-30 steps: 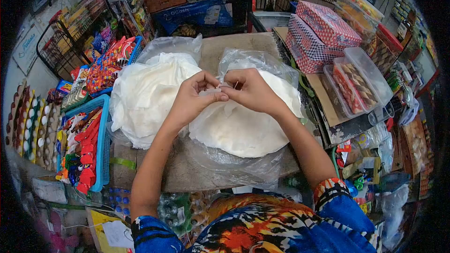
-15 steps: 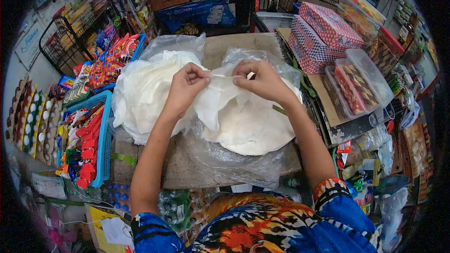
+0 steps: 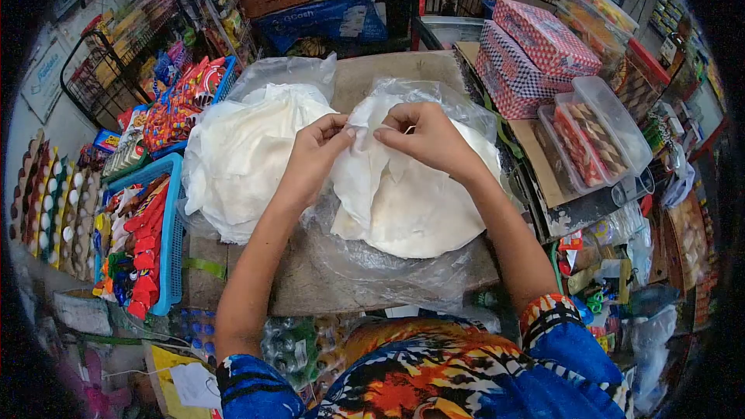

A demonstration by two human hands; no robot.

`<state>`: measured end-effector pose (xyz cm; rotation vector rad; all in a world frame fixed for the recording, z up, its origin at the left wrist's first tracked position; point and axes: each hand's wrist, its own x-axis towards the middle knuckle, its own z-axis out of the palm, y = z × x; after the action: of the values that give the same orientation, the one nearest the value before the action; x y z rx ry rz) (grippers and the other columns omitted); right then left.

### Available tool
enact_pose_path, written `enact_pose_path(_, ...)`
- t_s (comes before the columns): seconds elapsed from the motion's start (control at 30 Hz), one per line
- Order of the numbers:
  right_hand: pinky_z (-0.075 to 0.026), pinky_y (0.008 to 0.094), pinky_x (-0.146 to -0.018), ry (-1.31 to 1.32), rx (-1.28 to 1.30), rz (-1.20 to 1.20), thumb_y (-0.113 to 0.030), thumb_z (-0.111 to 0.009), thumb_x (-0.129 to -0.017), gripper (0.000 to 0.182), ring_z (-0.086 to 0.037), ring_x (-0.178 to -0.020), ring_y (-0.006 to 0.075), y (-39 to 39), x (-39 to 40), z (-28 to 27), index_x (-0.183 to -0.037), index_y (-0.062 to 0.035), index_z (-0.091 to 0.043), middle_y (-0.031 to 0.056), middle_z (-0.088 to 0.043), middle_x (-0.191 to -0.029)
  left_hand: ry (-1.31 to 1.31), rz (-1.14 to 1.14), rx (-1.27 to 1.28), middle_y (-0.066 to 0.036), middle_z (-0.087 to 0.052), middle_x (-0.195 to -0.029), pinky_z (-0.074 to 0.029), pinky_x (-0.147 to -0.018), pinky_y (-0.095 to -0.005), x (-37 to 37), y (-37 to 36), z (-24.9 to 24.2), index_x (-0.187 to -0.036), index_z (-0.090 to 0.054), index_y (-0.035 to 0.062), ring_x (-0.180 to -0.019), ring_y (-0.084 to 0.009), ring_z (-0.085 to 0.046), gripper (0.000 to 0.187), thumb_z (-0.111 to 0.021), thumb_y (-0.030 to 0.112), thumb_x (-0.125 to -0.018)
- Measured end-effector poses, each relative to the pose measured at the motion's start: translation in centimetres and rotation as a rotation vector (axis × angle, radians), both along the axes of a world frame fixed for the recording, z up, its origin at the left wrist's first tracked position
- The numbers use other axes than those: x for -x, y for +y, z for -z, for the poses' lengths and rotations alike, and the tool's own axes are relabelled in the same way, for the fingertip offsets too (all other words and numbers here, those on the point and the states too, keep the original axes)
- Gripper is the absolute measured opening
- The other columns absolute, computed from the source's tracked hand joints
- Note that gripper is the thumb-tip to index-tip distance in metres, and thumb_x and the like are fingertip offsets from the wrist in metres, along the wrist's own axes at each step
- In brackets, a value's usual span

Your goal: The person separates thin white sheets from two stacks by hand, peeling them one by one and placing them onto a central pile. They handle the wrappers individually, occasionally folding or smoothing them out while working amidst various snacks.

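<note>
Two piles of thin, white, round sheets lie on clear plastic over a wooden table (image 3: 310, 283). Between them, my left hand (image 3: 317, 154) pinches the upper edge of a thin white sheet (image 3: 358, 174) that hangs down in folds. My right hand (image 3: 431, 140) is over the right pile (image 3: 427, 213), thumb and fingertips pressed together beside the same sheet; whatever lies between them is too small to make out. The left pile (image 3: 240, 159) is loose and crumpled, just left of my left hand.
Blue baskets (image 3: 177, 240) of wrapped snacks and egg trays (image 3: 58, 209) stand at the left. Checkered boxes (image 3: 543, 39) and clear plastic tubs (image 3: 590, 140) are at the right. A blue banner (image 3: 322, 23) hangs beyond the table.
The sheet's top has risen and folded over between my hands. My right hand has shifted slightly left, and my left hand has moved slightly right.
</note>
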<state>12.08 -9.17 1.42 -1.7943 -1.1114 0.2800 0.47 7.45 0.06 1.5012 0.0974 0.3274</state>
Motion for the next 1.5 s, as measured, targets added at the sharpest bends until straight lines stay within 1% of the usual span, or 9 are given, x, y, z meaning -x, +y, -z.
enact_pose_path(0.17, -0.047, 0.0290, -0.063, 0.024, -0.301, 0.013, -0.010, -0.068, -0.075, 0.016, -0.059, -0.067, 0.0160, 0.8, 0.0, 0.6, -0.080, 0.0034, -0.060, 0.0114, -0.063, -0.074, -0.010, -0.072, -0.080, -0.005, -0.066, -0.090, -0.047, -0.071, -0.0209, -0.1, 0.0, 0.3, -0.101, -0.064, -0.0060, -0.079, -0.0075, -0.059, 0.023, -0.065, 0.012, -0.087)
enact_pose_path(0.5, -0.049, 0.0312, -0.063, -0.283, -0.298, 0.028, -0.008, -0.067, -0.078, 0.014, -0.063, -0.068, 0.0218, 1.0, 1.4, 0.3, -0.091, -0.0012, -0.067, 0.0127, -0.065, -0.079, -0.120, -0.135, -0.317, -0.006, -0.067, -0.086, -0.047, -0.068, -0.0217, -0.1, -0.5, 0.2, -0.100, -0.066, -0.0067, -0.075, -0.0079, -0.059, 0.023, -0.063, 0.012, -0.088)
enact_pose_path(0.6, -0.050, 0.0330, -0.063, -0.397, -0.294, 0.049, -0.009, -0.066, -0.078, 0.014, -0.064, -0.068, 0.0244, 1.0, 1.5, 0.3, -0.090, -0.0012, -0.068, 0.0131, -0.065, -0.080, -0.064, -0.167, -0.428, -0.007, -0.068, -0.094, -0.048, -0.076, -0.0231, 0.3, -0.7, -0.3, -0.103, -0.065, -0.0044, -0.083, -0.0095, -0.060, 0.022, -0.062, 0.012, -0.088)
enact_pose_path(0.8, -0.050, 0.0309, -0.058, -0.281, -0.306, 0.092, -0.009, -0.065, -0.078, 0.012, -0.063, -0.063, 0.0222, 1.2, 1.4, 0.8, -0.087, -0.0010, -0.069, 0.0123, -0.066, -0.078, -0.047, -0.216, -0.597, -0.007, -0.067, -0.092, -0.048, -0.073, -0.0228, 0.7, -1.1, -0.7, -0.103, -0.065, -0.0034, -0.081, -0.0088, -0.059, 0.020, -0.060, 0.009, -0.088)
enact_pose_path(0.97, -0.048, 0.0253, -0.056, 0.122, -0.360, 0.137, -0.010, -0.066, -0.077, 0.016, -0.059, -0.060, 0.0120, 1.5, 0.7, 1.4, -0.089, 0.0011, -0.070, 0.0082, -0.067, -0.072, -0.096, -0.196, -0.641, -0.003, -0.063, -0.093, -0.043, -0.066, -0.0205, 0.7, -1.0, -0.7, -0.106, -0.064, -0.0016, -0.077, -0.0072, -0.052, 0.020, -0.057, 0.007, -0.089)
enact_pose_path(1.2, -0.045, 0.0204, -0.051, 0.471, -0.411, 0.211, -0.015, -0.065, -0.082, 0.016, -0.058, -0.059, 0.0093, 0.9, -0.6, 1.1, -0.086, 0.0007, -0.065, 0.0031, -0.061, -0.070, -0.147, -0.217, -0.608, -0.009, -0.063, -0.083, -0.045, -0.065, -0.0249, 0.5, -0.5, -0.7, -0.105, -0.065, -0.0021, -0.070, -0.0109, -0.055, 0.023, -0.054, 0.005, -0.086)
enact_pose_path(1.33, -0.046, 0.0225, -0.053, 0.334, -0.450, 0.157, -0.016, -0.067, -0.081, 0.018, -0.059, -0.061, 0.0104, 0.7, -0.4, 0.3, -0.085, 0.0018, -0.066, 0.0049, -0.063, -0.072, -0.114, -0.212, -0.412, -0.005, -0.065, -0.087, -0.045, -0.070, -0.0229, 0.2, 0.0, -0.5, -0.106, -0.064, -0.0045, -0.077, -0.0084, -0.056, 0.024, -0.057, 0.009, -0.089)
enact_pose_path(1.43, -0.048, 0.0267, -0.058, -0.001, -0.392, 0.104, -0.022, -0.069, -0.081, 0.025, -0.061, -0.064, 0.0138, 0.9, 0.3, 0.1, -0.085, 0.0028, -0.066, 0.0091, -0.066, -0.076, -0.082, -0.178, -0.273, -0.005, -0.065, -0.090, -0.045, -0.072, -0.0220, 0.0, 0.3, -0.2, -0.107, -0.063, -0.0060, -0.080, -0.0082, -0.056, 0.025, -0.057, 0.011, -0.090)
enact_pose_path(1.5, -0.049, 0.0311, -0.064, -0.056, -0.093, 0.175, -0.034, -0.071, -0.079, 0.037, -0.063, -0.068, 0.0182, 0.8, 0.9, -0.5, -0.084, 0.0030, -0.067, 0.0133, -0.067, -0.079, -0.076, -0.174, -0.253, -0.005, -0.065, -0.092, -0.045, -0.073, -0.0218, -0.1, 0.7, 0.0, -0.108, -0.062, -0.0065, -0.081, -0.0082, -0.056, 0.025, -0.057, 0.011, -0.091)
